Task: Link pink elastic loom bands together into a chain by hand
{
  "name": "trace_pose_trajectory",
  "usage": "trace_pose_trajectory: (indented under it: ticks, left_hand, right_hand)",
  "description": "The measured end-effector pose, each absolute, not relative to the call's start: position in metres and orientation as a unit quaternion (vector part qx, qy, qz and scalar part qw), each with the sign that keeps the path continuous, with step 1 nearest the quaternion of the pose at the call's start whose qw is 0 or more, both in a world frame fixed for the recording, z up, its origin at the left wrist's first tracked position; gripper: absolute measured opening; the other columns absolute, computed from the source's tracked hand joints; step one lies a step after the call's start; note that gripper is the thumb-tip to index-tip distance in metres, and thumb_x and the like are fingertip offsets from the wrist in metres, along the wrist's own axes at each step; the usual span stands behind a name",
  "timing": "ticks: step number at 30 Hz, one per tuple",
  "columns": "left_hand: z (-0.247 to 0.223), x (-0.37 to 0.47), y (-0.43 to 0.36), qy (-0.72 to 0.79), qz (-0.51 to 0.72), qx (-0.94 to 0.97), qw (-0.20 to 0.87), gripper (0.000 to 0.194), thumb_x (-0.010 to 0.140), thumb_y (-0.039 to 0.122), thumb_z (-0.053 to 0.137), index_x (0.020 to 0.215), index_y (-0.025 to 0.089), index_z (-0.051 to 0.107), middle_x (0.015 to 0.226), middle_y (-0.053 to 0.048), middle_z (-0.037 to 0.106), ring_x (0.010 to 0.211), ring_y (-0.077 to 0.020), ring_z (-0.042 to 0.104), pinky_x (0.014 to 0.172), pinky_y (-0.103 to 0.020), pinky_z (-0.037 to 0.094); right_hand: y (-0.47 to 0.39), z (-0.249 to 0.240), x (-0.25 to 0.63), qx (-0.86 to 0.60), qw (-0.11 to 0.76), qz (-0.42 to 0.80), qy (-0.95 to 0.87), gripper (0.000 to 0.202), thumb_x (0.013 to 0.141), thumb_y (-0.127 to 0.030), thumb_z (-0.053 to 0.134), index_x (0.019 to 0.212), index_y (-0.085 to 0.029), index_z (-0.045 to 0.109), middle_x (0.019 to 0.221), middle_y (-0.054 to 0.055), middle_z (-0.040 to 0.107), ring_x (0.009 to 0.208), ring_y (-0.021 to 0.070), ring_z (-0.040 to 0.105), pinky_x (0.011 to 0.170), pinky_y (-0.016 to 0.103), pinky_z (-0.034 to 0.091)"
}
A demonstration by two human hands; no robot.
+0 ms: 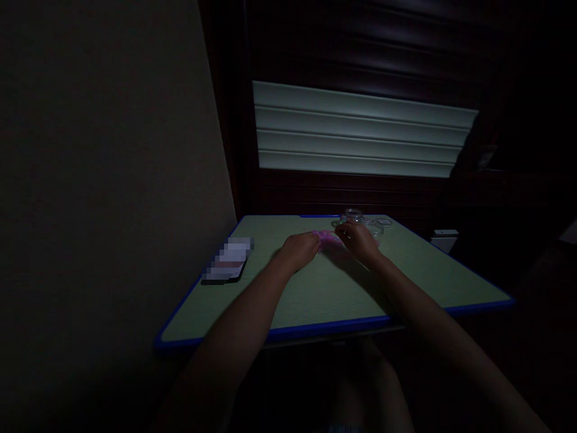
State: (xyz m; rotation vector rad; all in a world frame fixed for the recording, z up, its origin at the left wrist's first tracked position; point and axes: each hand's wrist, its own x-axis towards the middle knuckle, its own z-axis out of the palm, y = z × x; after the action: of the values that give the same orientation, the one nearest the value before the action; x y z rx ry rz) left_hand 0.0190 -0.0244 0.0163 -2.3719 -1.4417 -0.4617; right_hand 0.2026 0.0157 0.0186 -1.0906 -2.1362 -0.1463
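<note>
Between my hands lies a small bright pink-purple item (330, 242), too dark and small to tell its kind. My left hand (301, 250) is closed at its left edge, the fingertips pressed together on it. On the other side my right hand (359, 240) is closed in a pinch just above its right end. Whatever the right fingers hold is too small to make out. Right behind that hand stands a clear glass jar (353, 214), partly covered by it. Another clear round container (375, 228) shows beside the right hand.
The pale green table (288, 307) has a blue edge. A flat, pixelated object (229, 260) lies at its left side. A clear round lid-like piece (384, 222) rests at the back right. A wall (112, 180) rises on the left, and a white object (444, 239) stands beyond the right edge.
</note>
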Motion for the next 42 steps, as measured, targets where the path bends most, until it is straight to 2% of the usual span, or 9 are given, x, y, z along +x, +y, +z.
trace_pose_trajectory:
  ticks: [10, 17, 21, 26, 32, 42]
  left_hand:
    - [0.016, 0.022, -0.021, -0.506, -0.229, -0.820, 0.141, 0.027, 0.086, 0.029, 0.031, 0.093, 0.018, 0.055, 0.093, -0.005, 0.059, 0.084, -0.0150, 0.055, 0.072, -0.025, 0.040]
    - [0.017, 0.024, -0.018, -0.496, -0.355, -0.788, 0.087, 0.026, 0.085, 0.029, 0.034, 0.087, 0.017, 0.057, 0.086, -0.005, 0.060, 0.078, -0.0143, 0.055, 0.070, -0.025, 0.040]
    - [0.015, 0.025, -0.011, -0.485, -0.420, -0.767, 0.019, 0.023, 0.082, 0.029, 0.039, 0.084, 0.017, 0.058, 0.083, -0.005, 0.061, 0.075, -0.0139, 0.055, 0.069, -0.025, 0.041]
    - [0.015, 0.027, -0.002, -0.502, -0.488, -0.698, -0.151, 0.024, 0.078, 0.033, 0.042, 0.081, 0.015, 0.059, 0.074, -0.003, 0.062, 0.063, -0.0117, 0.055, 0.059, -0.023, 0.043]
    - [0.017, 0.030, -0.004, -0.516, -0.487, -0.649, -0.273, 0.027, 0.076, 0.037, 0.044, 0.075, 0.014, 0.057, 0.070, -0.002, 0.061, 0.050, -0.0079, 0.050, 0.048, -0.020, 0.040]
    - [0.014, 0.030, -0.002, -0.517, -0.475, -0.645, -0.302, 0.027, 0.074, 0.039, 0.045, 0.071, 0.014, 0.055, 0.061, -0.001, 0.057, 0.047, -0.0080, 0.049, 0.040, -0.017, 0.033]
  right_hand:
    - [0.016, 0.019, 0.200, -0.400, 0.417, -0.055, -0.815, 0.023, 0.083, -0.023, 0.043, 0.090, -0.016, 0.063, 0.086, 0.008, 0.060, 0.074, 0.0141, 0.052, 0.066, 0.023, 0.036]
    - [0.018, 0.018, 0.199, -0.368, 0.442, -0.066, -0.815, 0.020, 0.082, -0.023, 0.045, 0.088, -0.016, 0.064, 0.081, 0.006, 0.059, 0.070, 0.0133, 0.052, 0.063, 0.023, 0.037]
    - [0.019, 0.017, 0.199, -0.353, 0.442, -0.063, -0.822, 0.019, 0.081, -0.022, 0.047, 0.087, -0.017, 0.064, 0.081, 0.006, 0.059, 0.068, 0.0130, 0.052, 0.062, 0.024, 0.037]
    - [0.017, 0.018, 0.199, -0.342, 0.437, -0.055, -0.830, 0.018, 0.081, -0.021, 0.047, 0.087, -0.017, 0.063, 0.082, 0.006, 0.059, 0.069, 0.0131, 0.052, 0.062, 0.024, 0.038]
    - [0.013, 0.020, 0.197, -0.324, 0.420, -0.043, -0.846, 0.017, 0.081, -0.020, 0.047, 0.085, -0.016, 0.063, 0.081, 0.006, 0.059, 0.068, 0.0127, 0.053, 0.062, 0.024, 0.039]
    - [0.012, 0.019, 0.197, -0.313, 0.415, -0.037, -0.853, 0.017, 0.081, -0.020, 0.047, 0.085, -0.016, 0.064, 0.080, 0.007, 0.059, 0.068, 0.0129, 0.053, 0.062, 0.024, 0.039]
